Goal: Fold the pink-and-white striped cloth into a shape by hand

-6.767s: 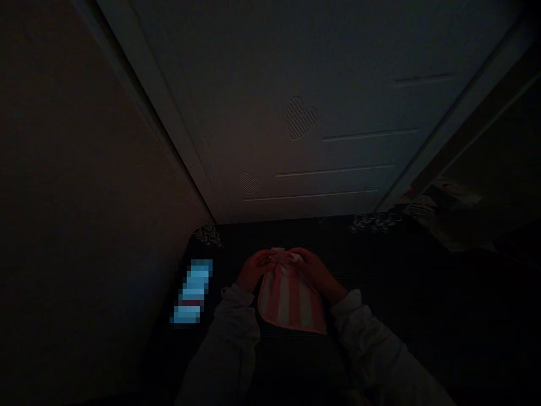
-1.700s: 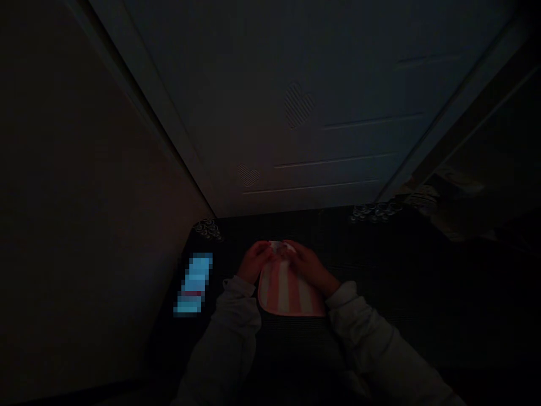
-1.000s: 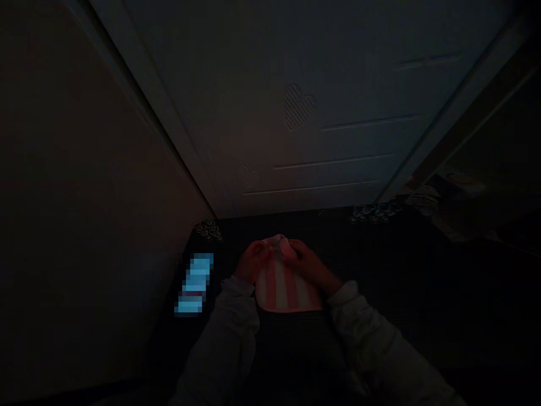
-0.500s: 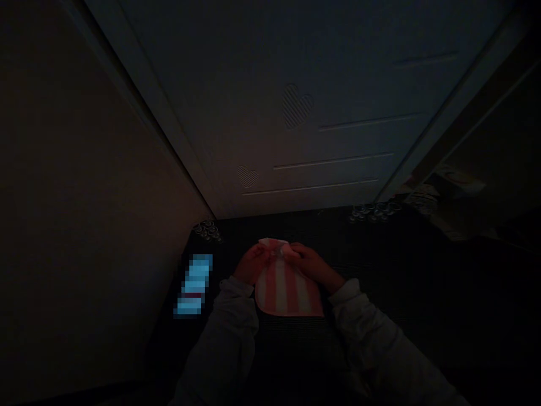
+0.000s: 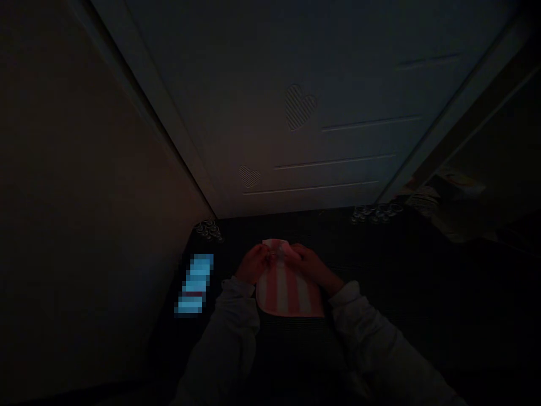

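Observation:
A pink-and-white striped cloth (image 5: 291, 290) lies on the dark tabletop in front of me, its lower edge flat and its far end gathered up. My left hand (image 5: 252, 264) is closed on the cloth's upper left edge, fingers curled inward. At the upper right edge, my right hand (image 5: 310, 265) also grips the cloth, fingers bent over it. Between the two hands the fabric is bunched, with a small pale patch there that is too dim to make out. Fingertips on both hands are partly lost in shadow.
A lit, pixelated phone-like screen (image 5: 194, 285) lies left of my left arm. Clusters of shiny rings (image 5: 208, 230) stand at the back left, with more rings (image 5: 376, 213) at the back right. Behind rises a pale panel with hearts (image 5: 300, 107). Dim boxes (image 5: 456, 186) sit far right.
Both hands keep their hold at the cloth's far end. The fabric between them has shifted slightly and looks a little more spread. The view has moved very slightly.

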Motion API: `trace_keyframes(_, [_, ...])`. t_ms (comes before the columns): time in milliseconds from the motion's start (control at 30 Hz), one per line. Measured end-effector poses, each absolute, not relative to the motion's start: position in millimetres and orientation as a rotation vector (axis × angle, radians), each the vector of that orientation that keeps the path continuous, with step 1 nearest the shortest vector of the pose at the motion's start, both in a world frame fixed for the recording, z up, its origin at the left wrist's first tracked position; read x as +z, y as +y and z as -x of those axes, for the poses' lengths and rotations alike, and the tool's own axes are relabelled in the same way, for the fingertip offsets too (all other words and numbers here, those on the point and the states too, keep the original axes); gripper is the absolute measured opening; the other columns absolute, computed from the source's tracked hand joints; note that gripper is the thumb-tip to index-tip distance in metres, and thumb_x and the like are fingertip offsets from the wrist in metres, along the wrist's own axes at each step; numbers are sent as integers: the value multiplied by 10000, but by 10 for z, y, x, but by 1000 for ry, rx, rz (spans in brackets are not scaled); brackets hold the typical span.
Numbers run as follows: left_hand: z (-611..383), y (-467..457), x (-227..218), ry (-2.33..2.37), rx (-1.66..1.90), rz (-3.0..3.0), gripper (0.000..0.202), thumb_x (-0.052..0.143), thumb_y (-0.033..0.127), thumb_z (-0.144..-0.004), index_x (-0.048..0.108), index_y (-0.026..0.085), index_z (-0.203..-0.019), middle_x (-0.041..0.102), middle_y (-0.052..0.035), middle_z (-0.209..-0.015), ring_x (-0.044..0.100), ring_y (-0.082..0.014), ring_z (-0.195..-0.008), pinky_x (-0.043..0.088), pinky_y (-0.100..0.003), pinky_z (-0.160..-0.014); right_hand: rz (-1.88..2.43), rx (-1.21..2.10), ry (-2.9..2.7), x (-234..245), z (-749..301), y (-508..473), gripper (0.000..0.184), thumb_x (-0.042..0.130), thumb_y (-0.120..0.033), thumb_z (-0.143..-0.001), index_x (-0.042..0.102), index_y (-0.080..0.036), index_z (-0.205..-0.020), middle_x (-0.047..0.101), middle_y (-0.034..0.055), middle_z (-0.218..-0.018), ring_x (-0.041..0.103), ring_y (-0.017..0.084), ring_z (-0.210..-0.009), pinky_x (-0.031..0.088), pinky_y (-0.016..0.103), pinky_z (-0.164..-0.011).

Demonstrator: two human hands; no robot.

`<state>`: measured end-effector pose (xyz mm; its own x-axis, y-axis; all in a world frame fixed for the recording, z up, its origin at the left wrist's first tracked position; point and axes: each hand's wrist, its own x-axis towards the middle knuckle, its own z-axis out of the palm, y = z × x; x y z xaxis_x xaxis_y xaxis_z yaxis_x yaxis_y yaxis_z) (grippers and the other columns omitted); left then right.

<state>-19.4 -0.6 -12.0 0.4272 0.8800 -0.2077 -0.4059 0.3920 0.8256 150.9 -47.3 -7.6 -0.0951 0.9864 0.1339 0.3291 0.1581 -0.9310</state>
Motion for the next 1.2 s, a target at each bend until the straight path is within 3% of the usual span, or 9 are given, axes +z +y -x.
trace_keyframes(167, [183,-30,-82,760,857,-802,324,650,427,-630,521,139,-704,561,2,-575,501,-84,-479,364,-218,-455,1362,989,-1570,-66,-1503,-468,213,511,-361,-744,581,-161,-727,522,-11,-705,470,116,-645,369,227,-589])
trace_keyframes(567, [172,-9,-105,751,868,-794,316,647,416,-635,541,136,-735,559,2,-566,498,-85,-475,353,-221,-453,1411,995,-1503,-20,-1485,-487,221,521,-387,-719,550,-173,-767,542,-20,-700,472,117,-632,365,216,-547])
trace_keyframes(800, [170,-5,-111,729,902,-757,285,670,371,-624,556,127,-717,575,-8,-627,528,-93,-557,369,-219,-497,1368,988,-1549,-66,-1495,-474,209,477,-349,-762,585,-170,-767,549,-2,-742,491,122,-675,384,228,-610])
trace_keyframes(1200, [161,0,-114,743,886,-764,283,657,380,-634,552,131,-717,551,1,-606,492,-86,-501,345,-220,-455,1373,1001,-1518,-56,-1490,-475,232,479,-390,-752,553,-175,-798,557,-12,-744,488,123,-671,383,222,-588])
